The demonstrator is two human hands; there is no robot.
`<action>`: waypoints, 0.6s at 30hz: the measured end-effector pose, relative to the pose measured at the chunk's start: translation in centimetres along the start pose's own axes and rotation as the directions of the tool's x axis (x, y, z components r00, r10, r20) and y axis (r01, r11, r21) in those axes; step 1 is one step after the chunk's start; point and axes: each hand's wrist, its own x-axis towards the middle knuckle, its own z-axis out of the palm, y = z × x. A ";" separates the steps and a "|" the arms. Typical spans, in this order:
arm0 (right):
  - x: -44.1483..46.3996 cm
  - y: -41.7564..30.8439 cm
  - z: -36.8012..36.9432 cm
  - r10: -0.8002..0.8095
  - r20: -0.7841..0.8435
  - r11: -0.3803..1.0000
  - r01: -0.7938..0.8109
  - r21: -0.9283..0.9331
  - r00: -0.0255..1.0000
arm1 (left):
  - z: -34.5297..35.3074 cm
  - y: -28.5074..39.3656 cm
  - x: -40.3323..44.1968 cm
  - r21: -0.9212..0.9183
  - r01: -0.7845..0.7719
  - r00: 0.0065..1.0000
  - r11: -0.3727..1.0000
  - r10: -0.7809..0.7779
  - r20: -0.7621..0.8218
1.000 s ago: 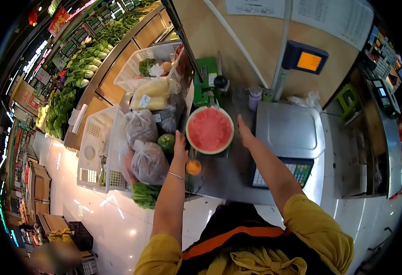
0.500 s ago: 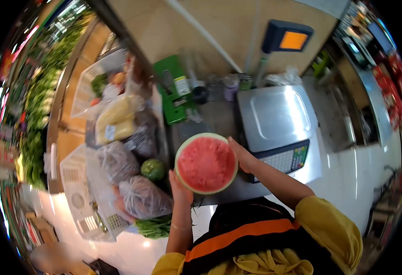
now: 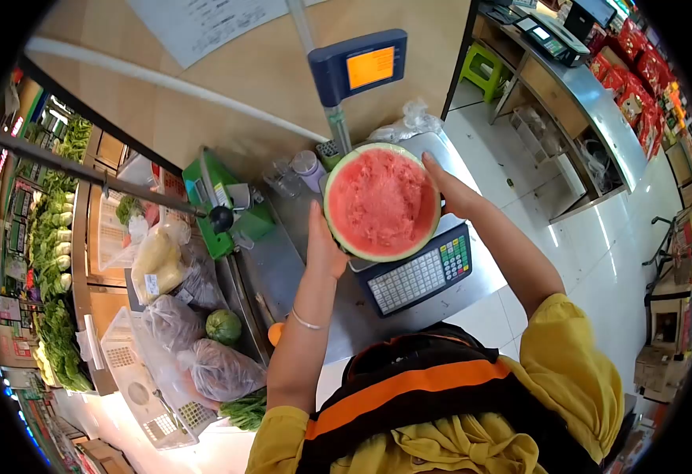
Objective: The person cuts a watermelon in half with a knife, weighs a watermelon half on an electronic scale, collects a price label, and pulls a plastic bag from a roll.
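A halved watermelon (image 3: 381, 201), its red flesh facing up, is held between both my hands. My left hand (image 3: 326, 246) grips its left rim, and my right hand (image 3: 450, 188) holds the right side. Beneath the melon is the weighing scale, its steel pan mostly covered; whether the melon rests on the pan I cannot tell. The scale's keypad (image 3: 417, 272) shows just in front of the fruit. Behind it, the display head (image 3: 371, 69) on a pole glows orange.
Left of the metal counter (image 3: 322, 328) stand a green tape-sealing device (image 3: 227, 207) and a purple-lidded jar (image 3: 308, 167). Bagged produce (image 3: 223, 370) and a small green melon (image 3: 223, 325) lie in white crates. A second counter (image 3: 590, 95) stands to the right.
My hands have carried the watermelon half up and right, from the bare counter to over the scale pan. The camera view has turned to the right.
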 end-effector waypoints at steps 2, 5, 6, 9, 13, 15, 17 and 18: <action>1.6 0.3 -2.4 0.028 -0.039 0.999 -0.029 -0.034 0.999 | 2.2 0.4 1.4 0.036 0.029 0.999 0.999 -0.028 -0.046; 2.2 -0.5 -4.8 0.059 -0.012 0.995 -0.059 -0.082 0.998 | 3.4 0.7 2.9 0.099 0.127 0.986 0.987 -0.115 -0.118; 2.4 -0.6 -5.5 0.058 0.016 0.995 -0.057 -0.081 0.998 | 3.1 0.5 3.4 0.132 0.134 0.981 0.982 -0.112 -0.159; 4.2 1.7 -7.1 0.030 0.049 0.999 -0.030 -0.012 0.998 | 2.6 -1.5 4.1 0.200 0.143 0.965 0.969 -0.092 -0.245; 3.2 2.8 -6.9 -0.059 -0.054 0.988 0.066 0.143 0.997 | 3.0 -4.4 4.3 0.128 -0.161 0.967 0.979 0.183 -0.177; 2.8 2.9 -7.0 -0.044 -0.023 0.987 0.047 0.154 0.999 | 3.5 -4.8 4.3 0.139 -0.177 0.956 0.974 0.204 -0.210; 3.9 3.6 -7.7 -0.079 -0.007 0.990 0.079 0.118 0.997 | 3.4 -4.7 4.6 0.212 -0.187 0.954 0.959 0.229 -0.194; 4.0 3.6 -7.8 -0.074 -0.004 0.990 0.074 0.117 0.997 | 3.3 -4.6 4.9 0.227 -0.218 0.947 0.949 0.262 -0.187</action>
